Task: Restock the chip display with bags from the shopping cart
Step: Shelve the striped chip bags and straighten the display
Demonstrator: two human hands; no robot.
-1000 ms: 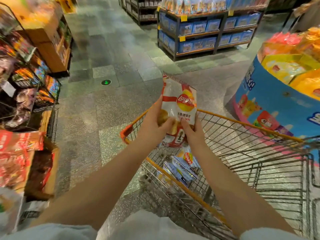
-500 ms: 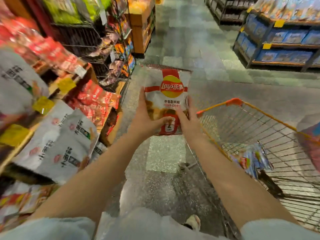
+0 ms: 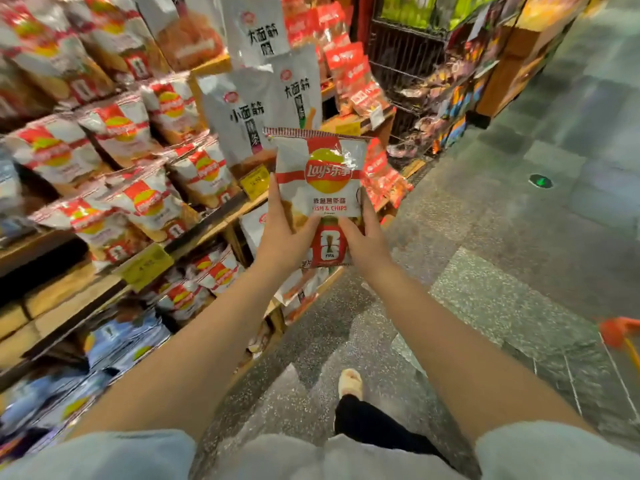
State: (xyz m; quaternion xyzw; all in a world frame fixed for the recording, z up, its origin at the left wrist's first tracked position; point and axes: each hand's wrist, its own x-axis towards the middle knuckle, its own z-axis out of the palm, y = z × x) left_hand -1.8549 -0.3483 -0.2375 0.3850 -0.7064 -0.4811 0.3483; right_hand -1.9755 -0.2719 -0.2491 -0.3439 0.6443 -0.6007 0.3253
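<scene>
A white and red Lay's chip bag (image 3: 323,174) is held upright in front of me with both hands. My left hand (image 3: 282,242) grips its lower left edge, thumb across the front. My right hand (image 3: 363,242) grips its lower right edge the same way. The bag hangs in front of the chip display (image 3: 145,206), whose slanted wooden shelves carry rows of matching white and red bags. Only an orange corner of the shopping cart (image 3: 620,332) shows at the right edge.
Tall white snack bags (image 3: 247,112) stand behind the held bag. Red packets (image 3: 349,74) and a black wire rack (image 3: 405,53) lie further back. Blue bags (image 3: 117,337) fill the lowest shelf. Grey tiled aisle floor (image 3: 502,237) stretches right; my foot (image 3: 350,382) is below.
The view has swung left from the cart to the chip shelves. Both hands still hold the same bag, now carried in front of the display; the cart has slid to the right edge.
</scene>
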